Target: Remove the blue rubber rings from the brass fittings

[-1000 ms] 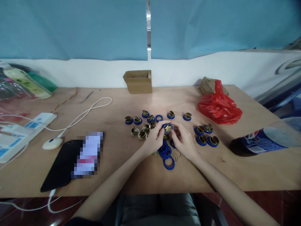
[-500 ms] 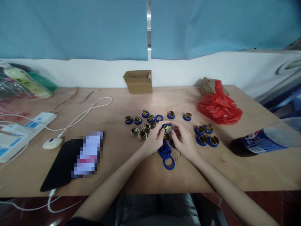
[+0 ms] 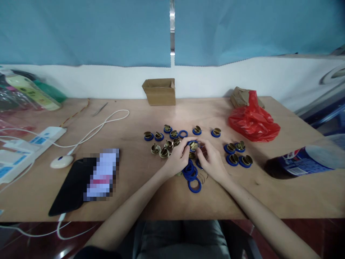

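A round brass-coloured metal piece with a blue ring (image 3: 193, 145) is held up between both hands; its exact kind I cannot tell. My left hand (image 3: 176, 160) pinches it from the left with thumb and fingers. From the right, my right hand (image 3: 212, 162) grips the same piece, thumb and fingertips on its edge. Under the hands lie loose blue rings (image 3: 194, 185), some piled on each other, and thin curved wires (image 3: 203, 176). Left of my left hand stand several similar metal pieces with pale rims (image 3: 155, 148). My fingers partly cover other pieces below.
More blue-ringed metal pieces stand behind (image 3: 197, 130) and right of my hands (image 3: 245, 160). Farther right are a red plastic bag (image 3: 253, 122) and a cola bottle (image 3: 299, 162) lying tilted. A cardboard box (image 3: 161, 96) stands at the back. Left are phones (image 3: 71, 187), cables and a power strip (image 3: 35, 147).
The whole view has shifted slightly. My right thumb has moved a little on the metal piece, and both hands still hold it in about the same place.
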A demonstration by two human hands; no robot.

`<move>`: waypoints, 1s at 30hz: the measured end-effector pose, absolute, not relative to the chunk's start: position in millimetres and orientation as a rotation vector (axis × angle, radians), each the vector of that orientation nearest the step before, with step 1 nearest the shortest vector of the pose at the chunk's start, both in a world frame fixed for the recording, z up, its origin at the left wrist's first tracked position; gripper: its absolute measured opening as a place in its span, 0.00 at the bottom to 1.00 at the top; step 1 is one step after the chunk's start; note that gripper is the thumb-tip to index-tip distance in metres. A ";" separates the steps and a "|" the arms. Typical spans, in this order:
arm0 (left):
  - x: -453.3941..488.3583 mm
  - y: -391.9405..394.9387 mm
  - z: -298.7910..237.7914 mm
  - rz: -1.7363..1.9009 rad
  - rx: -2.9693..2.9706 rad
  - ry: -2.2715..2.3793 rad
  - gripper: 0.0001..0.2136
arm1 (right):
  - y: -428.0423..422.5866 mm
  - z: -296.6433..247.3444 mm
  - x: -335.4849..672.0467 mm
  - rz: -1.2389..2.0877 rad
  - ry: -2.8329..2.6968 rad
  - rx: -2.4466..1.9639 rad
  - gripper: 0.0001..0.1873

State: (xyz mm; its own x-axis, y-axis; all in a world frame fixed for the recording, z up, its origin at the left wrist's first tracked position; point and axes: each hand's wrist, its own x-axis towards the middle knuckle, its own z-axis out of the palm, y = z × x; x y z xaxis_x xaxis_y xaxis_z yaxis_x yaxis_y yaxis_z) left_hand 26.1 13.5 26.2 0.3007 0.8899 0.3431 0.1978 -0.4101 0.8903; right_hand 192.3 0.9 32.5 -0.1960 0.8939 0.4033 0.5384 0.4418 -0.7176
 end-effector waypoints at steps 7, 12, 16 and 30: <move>26.7 11.9 29.3 1.130 1.818 0.998 0.18 | 1.3 34.4 193.2 0.553 -1.905 -1.207 0.14; 27.0 11.4 28.9 1.144 1.819 1.001 0.17 | 0.9 34.3 193.2 0.548 -1.899 -1.213 0.13; 27.0 11.1 28.2 1.136 1.812 1.015 0.18 | 0.9 34.0 193.1 0.532 -1.897 -1.211 0.13; 27.4 11.9 27.1 1.139 1.808 1.017 0.17 | 0.8 34.2 193.1 0.548 -1.894 -1.218 0.13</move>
State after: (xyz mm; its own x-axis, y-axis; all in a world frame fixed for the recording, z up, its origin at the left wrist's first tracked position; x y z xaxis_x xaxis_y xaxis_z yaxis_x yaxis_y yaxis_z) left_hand 27.4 11.9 27.1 0.2865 0.8996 0.3295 0.2261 -0.3977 0.8892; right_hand 193.1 0.8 34.2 -0.2153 0.8948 0.3911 0.5473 0.4422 -0.7106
